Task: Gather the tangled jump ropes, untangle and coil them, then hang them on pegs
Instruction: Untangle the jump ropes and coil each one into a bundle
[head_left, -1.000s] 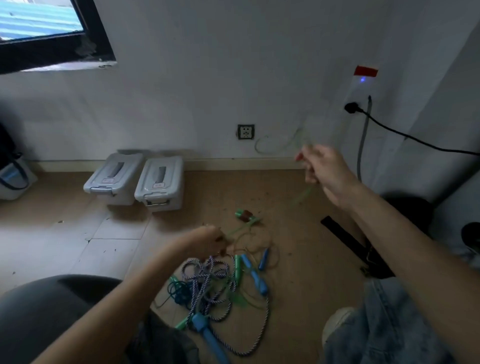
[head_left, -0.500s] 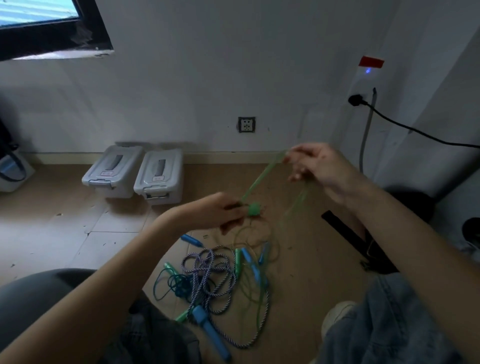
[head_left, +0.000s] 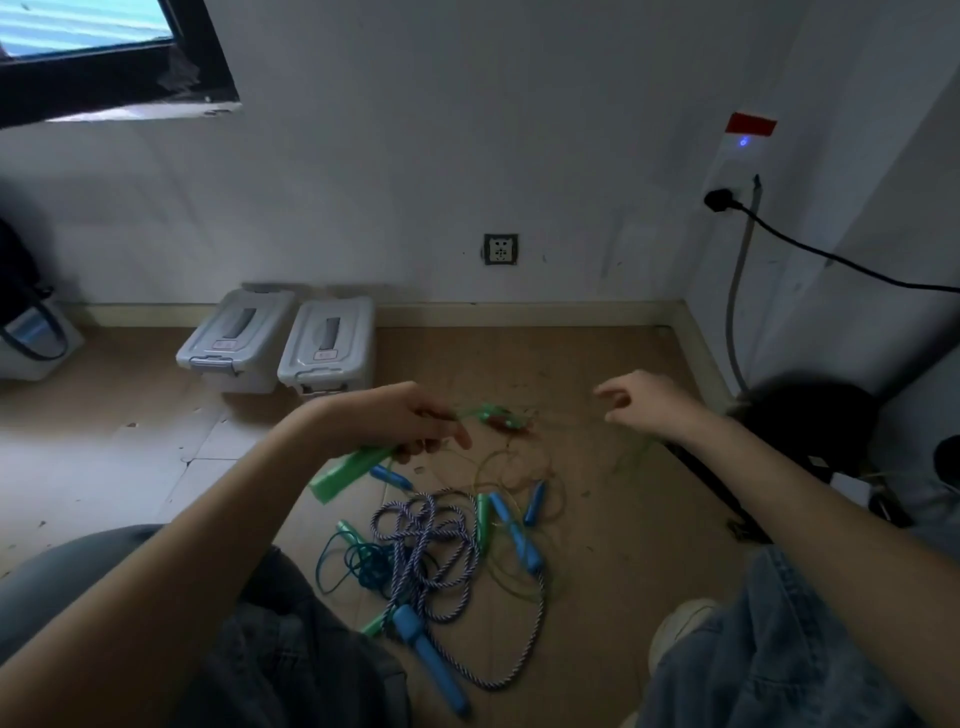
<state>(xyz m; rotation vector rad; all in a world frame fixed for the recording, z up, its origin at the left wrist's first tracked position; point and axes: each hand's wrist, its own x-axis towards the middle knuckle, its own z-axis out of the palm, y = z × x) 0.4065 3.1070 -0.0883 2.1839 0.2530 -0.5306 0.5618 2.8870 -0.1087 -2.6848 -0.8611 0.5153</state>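
Fingers curled round green handle

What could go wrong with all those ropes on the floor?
The left hand grips a green handle whose thin green cord runs towards the pile, so pulling might tighten knots there. The right hand looks open and may lose that cord.
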